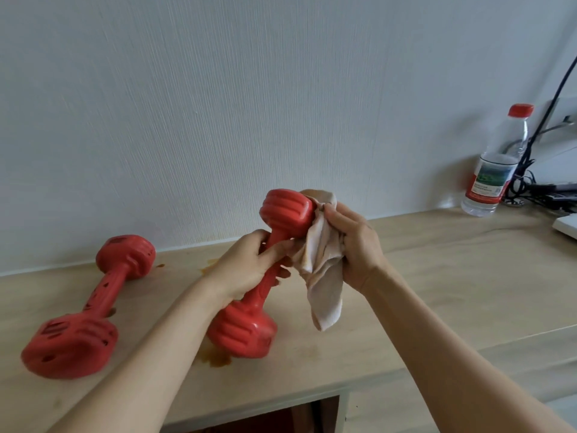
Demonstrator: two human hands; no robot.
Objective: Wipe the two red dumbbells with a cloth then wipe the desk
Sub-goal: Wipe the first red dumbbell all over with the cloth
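My left hand (249, 264) is wrapped around the handle of one dumbbell (265, 270), fingers curled tight on the bar, and holds it tilted: the upper head points toward the wall, the lower head sits low over the table (437, 276), near the front edge. I cannot tell whether that lower head touches the top or hangs just above it. My right hand (352, 245) is bunched around the cloth (321, 273), thumb and fingers pressing a fold of it against the upper head; the loose tail of the cloth hangs down free.

Step in hand, as I judge it: wiping the upper head of the first dumbbell.

1. Keep the left hand's hold firm on the handle so the dumbbell does not turn under the rubbing.
2. Work the cloth around the head in a full circuit, pushing the fold into the grooves between the ribs, where dirt is likely to collect.
3. Gather the hanging tail into the palm; left loose, it may drag through the brown spill (215, 357) on the table below the lower head and smear it back onto the dumbbell.
4. Rotate the handle with the left hand instead of reaching round with the right.

The second dumbbell (90, 307) lies flat on the left part of the table, one head toward the wall, one toward the front edge. More brown marks show near the back edge behind my left hand; these belong to the table wipe. A water bottle (496, 164) stands at the back right, well apart.
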